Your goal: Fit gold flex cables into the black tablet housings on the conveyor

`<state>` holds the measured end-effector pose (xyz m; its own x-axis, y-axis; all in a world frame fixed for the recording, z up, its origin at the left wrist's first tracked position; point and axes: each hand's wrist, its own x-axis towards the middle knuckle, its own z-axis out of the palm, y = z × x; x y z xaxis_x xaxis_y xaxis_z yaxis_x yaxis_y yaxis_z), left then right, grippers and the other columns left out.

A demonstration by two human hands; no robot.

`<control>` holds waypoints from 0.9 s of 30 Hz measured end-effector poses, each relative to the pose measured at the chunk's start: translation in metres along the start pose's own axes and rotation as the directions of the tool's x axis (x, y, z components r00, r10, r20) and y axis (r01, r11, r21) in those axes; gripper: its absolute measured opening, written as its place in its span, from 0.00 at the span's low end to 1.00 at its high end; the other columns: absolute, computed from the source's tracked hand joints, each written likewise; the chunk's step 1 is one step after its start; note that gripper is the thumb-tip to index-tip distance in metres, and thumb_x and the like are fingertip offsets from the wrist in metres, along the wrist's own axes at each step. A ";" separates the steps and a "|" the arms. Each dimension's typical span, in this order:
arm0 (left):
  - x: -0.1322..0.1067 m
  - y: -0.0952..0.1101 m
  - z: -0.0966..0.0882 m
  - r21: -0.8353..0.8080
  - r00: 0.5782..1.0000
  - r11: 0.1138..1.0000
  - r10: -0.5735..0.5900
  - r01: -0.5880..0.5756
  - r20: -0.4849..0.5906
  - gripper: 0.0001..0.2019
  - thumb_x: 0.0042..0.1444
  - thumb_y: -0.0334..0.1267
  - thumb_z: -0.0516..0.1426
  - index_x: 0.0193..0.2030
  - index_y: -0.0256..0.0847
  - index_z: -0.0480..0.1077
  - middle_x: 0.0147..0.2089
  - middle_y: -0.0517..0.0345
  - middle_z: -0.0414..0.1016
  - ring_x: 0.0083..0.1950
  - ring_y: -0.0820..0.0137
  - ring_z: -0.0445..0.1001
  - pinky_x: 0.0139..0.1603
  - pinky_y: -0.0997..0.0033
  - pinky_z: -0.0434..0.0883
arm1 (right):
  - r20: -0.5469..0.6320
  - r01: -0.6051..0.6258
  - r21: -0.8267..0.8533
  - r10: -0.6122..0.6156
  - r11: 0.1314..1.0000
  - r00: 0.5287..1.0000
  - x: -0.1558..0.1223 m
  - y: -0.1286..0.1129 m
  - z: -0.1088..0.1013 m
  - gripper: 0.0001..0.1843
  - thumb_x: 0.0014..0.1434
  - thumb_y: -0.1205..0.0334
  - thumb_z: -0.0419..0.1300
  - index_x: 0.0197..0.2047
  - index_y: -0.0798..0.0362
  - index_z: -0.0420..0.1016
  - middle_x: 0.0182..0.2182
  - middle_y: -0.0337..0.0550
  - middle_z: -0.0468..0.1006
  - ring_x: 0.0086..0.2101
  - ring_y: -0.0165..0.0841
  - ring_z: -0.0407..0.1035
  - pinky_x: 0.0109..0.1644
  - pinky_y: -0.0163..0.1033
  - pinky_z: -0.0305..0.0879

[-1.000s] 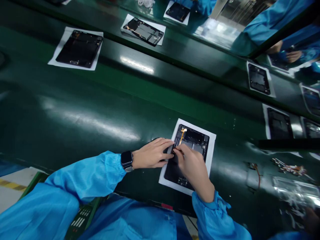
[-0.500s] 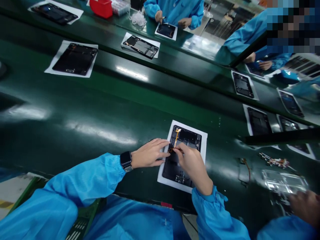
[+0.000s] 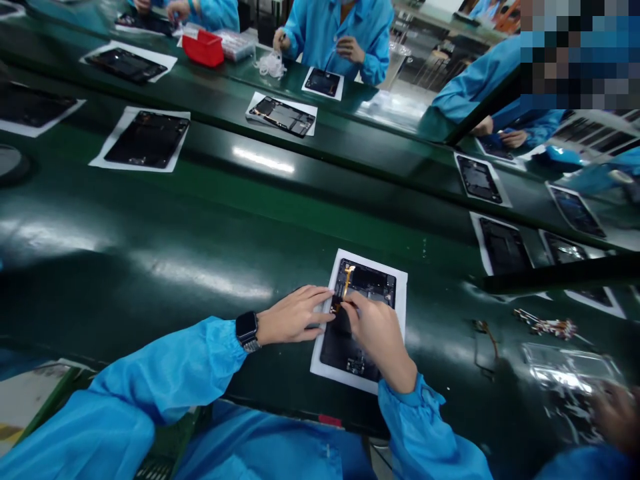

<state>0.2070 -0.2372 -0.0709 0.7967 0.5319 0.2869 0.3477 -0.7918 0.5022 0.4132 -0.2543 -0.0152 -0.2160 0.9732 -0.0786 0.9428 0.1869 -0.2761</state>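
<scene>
An opened tablet (image 3: pixel 345 347) with its inner parts showing lies on a white sheet (image 3: pixel 401 313) in front of me. A thin orange flex cable (image 3: pixel 347 280) runs down its upper left part. My right hand (image 3: pixel 377 330) reaches over the tablet, thumb and forefinger pinched on the lower end of that cable; the exact grip is partly hidden. From the left, my left hand (image 3: pixel 295 315) rests with fingers spread, fingertips touching the tablet's left edge and the sheet.
Several opened tablets on white sheets, such as one at the left (image 3: pixel 147 140), lie along the green bench (image 3: pixel 200 220). Loose flex cables (image 3: pixel 545 325) and a clear plastic tray (image 3: pixel 570 367) are at right, near a co-worker's hand (image 3: pixel 617 413). Other people work across the bench.
The view has shifted slightly, showing more of the far side. My hands keep nearly the same pose on the tablet. Across the bench, a person's hands have lifted away from their tablet.
</scene>
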 end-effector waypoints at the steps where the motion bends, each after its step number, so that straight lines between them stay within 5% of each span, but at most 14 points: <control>1: -0.001 0.000 -0.001 -0.011 1.000 1.000 0.000 0.000 0.000 0.17 0.62 0.39 0.58 0.56 0.42 0.71 0.67 0.42 0.60 0.68 0.51 0.58 0.65 0.47 0.62 | -0.037 -0.011 0.100 0.015 0.995 0.999 -0.001 0.006 -0.002 0.10 0.65 0.63 0.53 0.40 0.50 0.76 0.32 0.44 0.81 0.31 0.38 0.75 0.34 0.39 0.64; 3: -0.002 0.000 -0.003 -0.057 1.000 0.998 -0.024 0.024 -0.006 0.18 0.61 0.40 0.58 0.58 0.44 0.70 0.67 0.44 0.60 0.68 0.53 0.59 0.65 0.49 0.62 | -0.134 -0.031 0.409 0.094 0.912 0.986 -0.004 0.024 -0.003 0.10 0.64 0.60 0.55 0.41 0.50 0.77 0.37 0.46 0.82 0.37 0.39 0.76 0.42 0.42 0.69; 6: 0.006 -0.001 -0.007 -0.161 0.987 0.979 -0.140 0.125 -0.085 0.17 0.62 0.38 0.57 0.58 0.45 0.70 0.64 0.48 0.66 0.65 0.59 0.64 0.63 0.54 0.66 | -0.176 -0.064 0.819 0.356 0.570 0.918 -0.006 0.056 0.001 0.11 0.60 0.54 0.59 0.41 0.52 0.75 0.34 0.46 0.80 0.35 0.38 0.76 0.42 0.45 0.73; 8: 0.023 -0.007 -0.010 -0.179 0.963 0.967 -0.213 0.183 -0.167 0.14 0.63 0.36 0.55 0.55 0.43 0.72 0.59 0.49 0.70 0.62 0.62 0.67 0.61 0.56 0.67 | -0.104 -0.091 0.924 0.474 0.371 0.874 -0.006 0.073 0.006 0.13 0.57 0.52 0.59 0.39 0.52 0.72 0.29 0.41 0.75 0.29 0.35 0.73 0.35 0.43 0.73; 10: 0.051 -0.019 -0.012 -0.107 0.951 0.972 -0.229 0.211 -0.207 0.11 0.64 0.36 0.55 0.51 0.42 0.73 0.58 0.49 0.71 0.61 0.61 0.66 0.61 0.54 0.67 | -0.050 -0.116 0.947 0.495 0.299 0.867 -0.002 0.083 0.010 0.14 0.56 0.49 0.56 0.37 0.52 0.70 0.25 0.37 0.70 0.24 0.31 0.68 0.28 0.39 0.70; 13: 0.105 -0.042 -0.013 0.062 0.969 0.968 -0.240 0.244 -0.065 0.14 0.61 0.38 0.58 0.52 0.40 0.72 0.57 0.48 0.70 0.61 0.57 0.65 0.60 0.53 0.64 | -0.064 -0.136 0.921 0.486 0.365 0.872 0.007 0.098 0.008 0.18 0.56 0.47 0.54 0.34 0.54 0.71 0.21 0.35 0.66 0.18 0.28 0.61 0.21 0.35 0.62; 16: 0.152 -0.060 -0.014 0.150 0.956 0.955 -0.272 0.255 0.111 0.17 0.55 0.38 0.63 0.51 0.38 0.72 0.46 0.50 0.75 0.50 0.59 0.72 0.52 0.62 0.67 | -0.145 -0.165 0.859 0.539 0.485 0.830 0.006 0.131 -0.011 0.16 0.53 0.48 0.59 0.31 0.54 0.74 0.20 0.35 0.66 0.18 0.27 0.58 0.22 0.34 0.56; 20: 0.175 -0.066 -0.014 0.196 0.920 0.939 -0.323 0.283 0.221 0.05 0.55 0.35 0.61 0.37 0.38 0.74 0.30 0.57 0.75 0.34 0.66 0.74 0.36 0.72 0.66 | -0.290 -0.311 0.743 0.704 0.593 0.649 -0.025 0.203 -0.045 0.07 0.49 0.57 0.63 0.30 0.52 0.73 0.21 0.36 0.66 0.24 0.31 0.60 0.27 0.34 0.51; 23: 0.176 -0.070 -0.018 0.231 0.896 0.924 -0.360 0.304 0.260 0.04 0.57 0.35 0.58 0.32 0.39 0.73 0.34 0.57 0.76 0.35 0.68 0.74 0.34 0.74 0.64 | -0.323 -0.495 0.622 0.775 0.606 0.543 -0.052 0.249 -0.055 0.07 0.48 0.58 0.65 0.31 0.51 0.75 0.23 0.37 0.67 0.26 0.33 0.63 0.29 0.35 0.50; 27: 0.189 -0.099 -0.045 0.327 0.868 0.872 -0.446 0.365 0.220 0.07 0.61 0.36 0.54 0.35 0.40 0.72 0.35 0.58 0.76 0.37 0.68 0.74 0.36 0.74 0.63 | -0.242 -0.698 0.258 0.744 0.668 0.623 -0.061 0.276 -0.045 0.11 0.53 0.55 0.64 0.39 0.49 0.78 0.36 0.43 0.75 0.34 0.37 0.70 0.32 0.36 0.55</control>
<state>0.3006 -0.0449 -0.0297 0.6450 0.7483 -0.1548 0.7556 -0.5943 0.2755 0.6976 -0.2558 -0.0438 0.6281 0.7778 -0.0229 0.7153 -0.5887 -0.3765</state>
